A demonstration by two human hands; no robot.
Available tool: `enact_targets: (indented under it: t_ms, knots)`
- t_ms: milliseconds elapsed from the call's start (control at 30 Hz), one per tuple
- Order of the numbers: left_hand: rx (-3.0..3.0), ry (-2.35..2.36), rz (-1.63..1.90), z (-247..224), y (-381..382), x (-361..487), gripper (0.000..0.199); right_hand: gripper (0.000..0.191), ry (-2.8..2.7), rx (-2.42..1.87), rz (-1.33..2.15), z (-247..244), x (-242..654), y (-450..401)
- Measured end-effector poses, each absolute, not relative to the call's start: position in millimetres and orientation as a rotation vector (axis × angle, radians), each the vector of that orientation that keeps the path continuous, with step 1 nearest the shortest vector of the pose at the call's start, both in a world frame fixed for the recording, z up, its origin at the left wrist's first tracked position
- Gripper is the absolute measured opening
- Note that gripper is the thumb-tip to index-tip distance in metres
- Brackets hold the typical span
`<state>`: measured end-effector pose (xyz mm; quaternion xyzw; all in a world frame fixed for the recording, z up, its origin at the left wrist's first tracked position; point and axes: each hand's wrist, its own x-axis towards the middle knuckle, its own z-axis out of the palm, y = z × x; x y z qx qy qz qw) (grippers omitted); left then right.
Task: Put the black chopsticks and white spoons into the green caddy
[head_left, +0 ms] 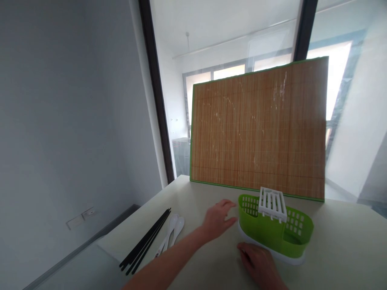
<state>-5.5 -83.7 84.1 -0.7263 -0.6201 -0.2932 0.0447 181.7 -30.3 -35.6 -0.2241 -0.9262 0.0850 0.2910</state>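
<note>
A green basket [260, 228] with slotted ends and a white base stands on the white table, with a white slatted rack [272, 204] across its middle. My left hand [218, 219] is just left of the basket, fingers apart and holding nothing. In front of the basket, my right hand [256, 259] rests low near the white base with its fingers curled; whether anything is inside them is hidden. Several black chopsticks [145, 241] lie at the left of the table. Beside them are white spoons [174, 228], partly hidden behind my left forearm.
A brown bamboo mat [259, 131] with green edging stands upright at the back of the white table [202, 197]. Behind it is a glass partition with dark frames. A grey wall [75, 121] with a socket [88, 212] is on the left.
</note>
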Motion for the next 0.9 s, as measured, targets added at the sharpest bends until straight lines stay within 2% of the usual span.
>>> enact_targets:
  t_ms: [100,267,467,633,900]
  knots:
    - [-2.272,-1.750,-0.799,84.6,-65.5,33.7,0.049,0.028,-2.465,-0.616,0.203,-35.8,183.2,-28.7]
    - [-2.278,-1.733,-0.500,76.5,-43.4,53.2,0.035,0.027,-2.443,-0.605,0.163,-36.6,180.7,-28.7]
    - [-2.255,-1.750,-0.344,85.1,-29.7,45.0,0.036,0.025,-2.471,-0.587,0.193,-37.7,178.8,-30.4]
    - [-2.190,-1.884,-0.279,115.3,-24.5,-6.7,0.035,0.027,-2.486,-0.597,0.216,-38.1,182.1,-26.4]
    - [-1.839,-2.266,-0.215,140.6,-47.7,-154.5,0.022,0.026,-2.436,-0.539,0.148,-37.2,178.6,-25.8]
